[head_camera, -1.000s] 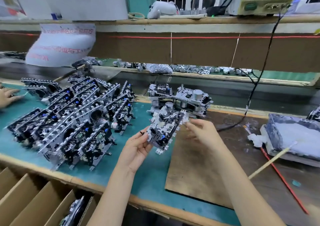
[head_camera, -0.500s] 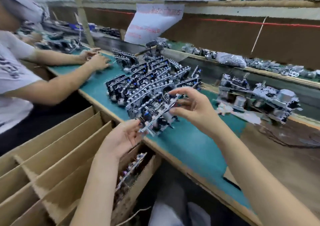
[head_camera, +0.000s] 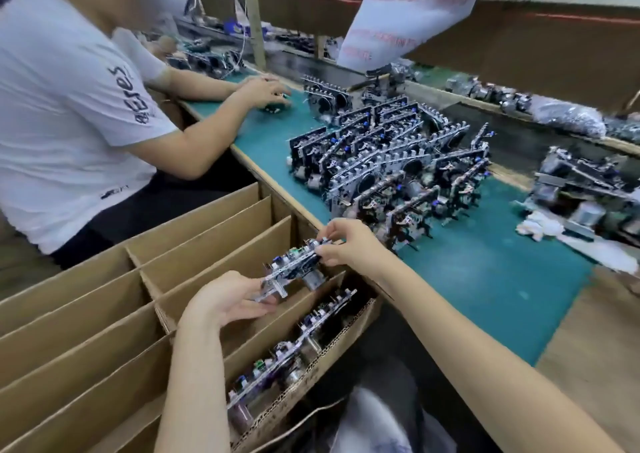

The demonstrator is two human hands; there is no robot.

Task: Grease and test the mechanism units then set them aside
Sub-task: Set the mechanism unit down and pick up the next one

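Currently, the left hand (head_camera: pixel 225 300) is gripping the lower end of one mechanism unit (head_camera: pixel 294 267), with its fingers curled beneath it. The right hand (head_camera: pixel 349 244) is pinching the upper end between thumb and fingertips. The unit is hanging tilted at picture centre. It is over the near right corner of the cardboard box (head_camera: pixel 86 341) and just off the bench edge (head_camera: pixel 273 182).

Both forearms are entering from the bottom of the frame and crossing above the box. The box is filling the lower left, and its upright dividers are splitting it into several long slots. At least two stored units (head_camera: pixel 287 352) are standing on edge in the slot nearest the lower edge; the exact count cannot be told. The slots further left are showing bare cardboard walls and open room.

Beyond the bench edge, a teal mat (head_camera: pixel 485 279) is running toward the upper left. A stretch of bare mat is lying right of the right hand. A dense cluster of units (head_camera: pixel 398 161) is standing in leaning rows at centre right, too many and too overlapped to count. It is blocking the way straight across the mat. At the right edge, a white cloth (head_camera: pixel 540 229) is lying beside a blurred metal assembly (head_camera: pixel 585 189).

At upper left, a second person (head_camera: pixel 69 106) in a white shirt is sitting beside the box, with both of that person's hands (head_camera: pixel 263 92) working on the mat. Behind them, a wooden post (head_camera: pixel 254 19) is standing upright, and a white printed sheet (head_camera: pixel 408 12) is hanging at the top of the frame.
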